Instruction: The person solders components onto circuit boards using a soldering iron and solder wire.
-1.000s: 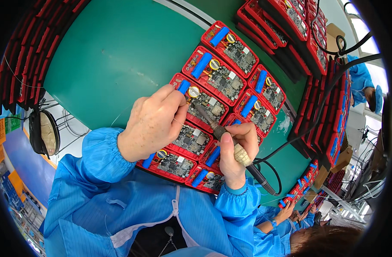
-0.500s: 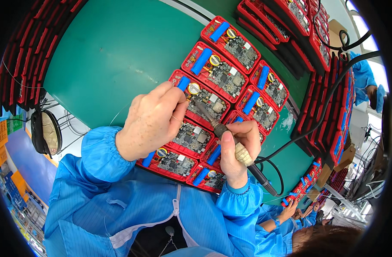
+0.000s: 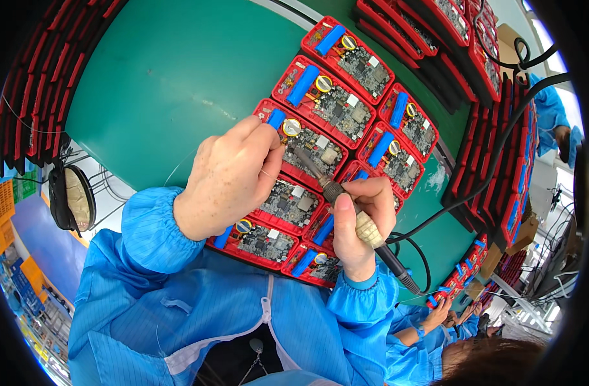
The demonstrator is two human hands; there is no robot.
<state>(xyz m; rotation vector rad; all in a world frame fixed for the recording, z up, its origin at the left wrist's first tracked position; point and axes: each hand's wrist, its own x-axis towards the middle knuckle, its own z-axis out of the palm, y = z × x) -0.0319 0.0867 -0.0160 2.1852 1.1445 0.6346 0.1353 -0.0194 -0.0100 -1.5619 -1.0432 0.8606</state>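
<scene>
the person is soldering a joint on a circuit board seated in a red tray (image 3: pixel 310 149) just right of the frame's centre, one of a double column of like trays running from the upper right down to the lower middle of the green table (image 3: pixel 172 77). the right hand (image 3: pixel 359 225), in the lower right of centre, is closing its grip around the taped handle of a soldering iron (image 3: pixel 346 206), pen-fashion, with the tip angling up and left onto the board near the round coin cell (image 3: pixel 291 127) and the blue cylinder (image 3: pixel 275 118). the left hand (image 3: pixel 233 177), at the centre, is pinching a thin solder wire (image 3: pixel 266 172) in a narrow grip between thumb and fingertips, feeding its end toward the iron tip; whether the wire is quite touching the tip is too fine to tell. the iron's black cable (image 3: pixel 436 215) is trailing off to the right and up the frame. judging by the pose, the step in hand is flowing solder onto one point near the cell holder. the next move is calling for a steady tip, a small feed of wire, then a clean lift of both before shifting to another joint or tray. further trays are standing stacked on edge at the upper right (image 3: pixel 500 148) and the left rim (image 3: pixel 30 90), and another worker's hands (image 3: pixel 446 315) are showing at the lower right.
</scene>
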